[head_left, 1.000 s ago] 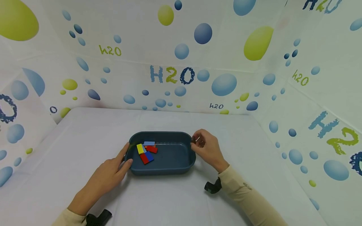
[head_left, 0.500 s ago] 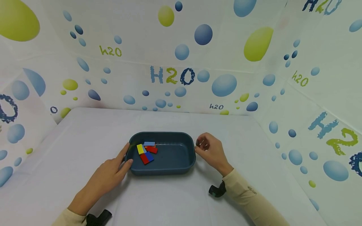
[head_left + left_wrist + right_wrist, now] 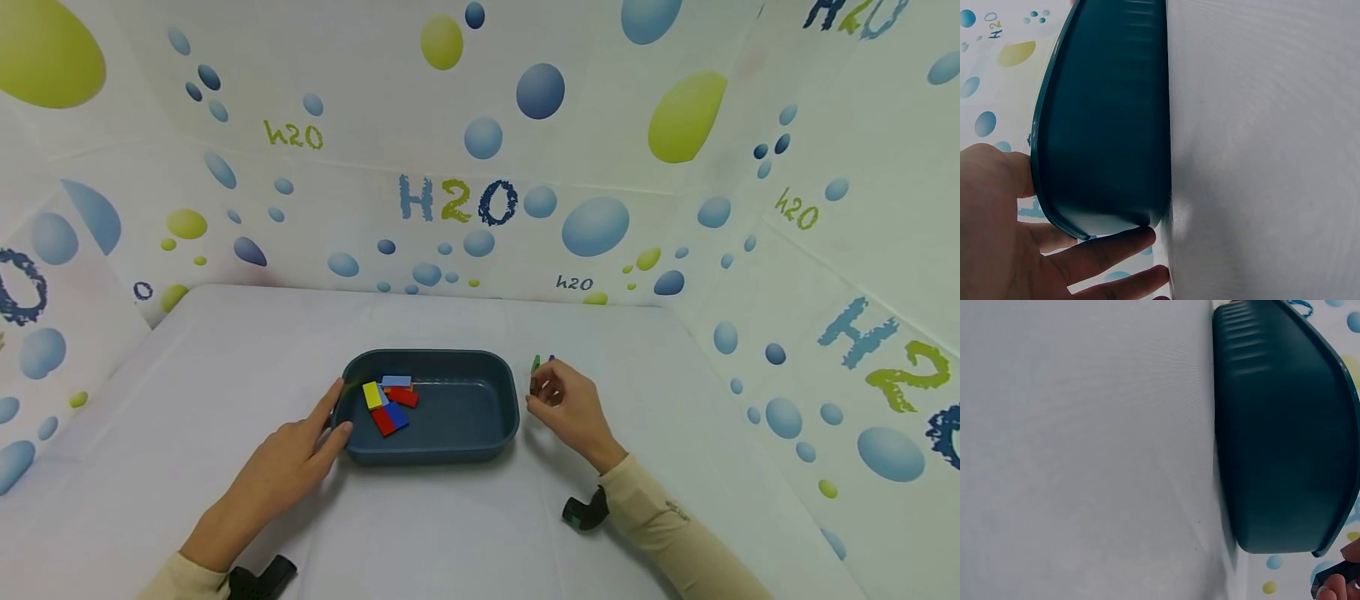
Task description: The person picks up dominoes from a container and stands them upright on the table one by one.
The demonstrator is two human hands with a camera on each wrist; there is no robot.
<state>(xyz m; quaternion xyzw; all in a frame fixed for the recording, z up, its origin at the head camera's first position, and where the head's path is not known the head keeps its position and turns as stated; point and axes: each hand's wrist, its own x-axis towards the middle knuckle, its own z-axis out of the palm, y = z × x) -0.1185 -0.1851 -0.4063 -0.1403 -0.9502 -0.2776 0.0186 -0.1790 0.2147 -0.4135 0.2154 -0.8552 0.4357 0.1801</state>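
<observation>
My left hand (image 3: 288, 458) holds the left end of a dark teal tray (image 3: 431, 455), thumb over the rim and fingers along the outside, as the left wrist view also shows. Several flat coloured blocks lie in the tray's left half: a yellow block (image 3: 372, 396), a light blue block (image 3: 396, 381), red ones and a blue block (image 3: 395, 415). Just right of the tray, my right hand (image 3: 573, 410) pinches a small dark block (image 3: 1335, 575) between thumb and fingers. Behind that hand show a green piece (image 3: 536, 363) and a blue piece (image 3: 552, 358), partly hidden.
A white cloth (image 3: 450, 533) covers the table under the tray. Patterned sheets (image 3: 337, 225) with blue and green spots stand at the back and both sides. Black wrist mounts (image 3: 262, 578) sit below both sleeves.
My right hand has moved from the tray's right rim to the right and slightly nearer, uncovering the green and blue pieces. The left hand, tray and blocks in it stay put.
</observation>
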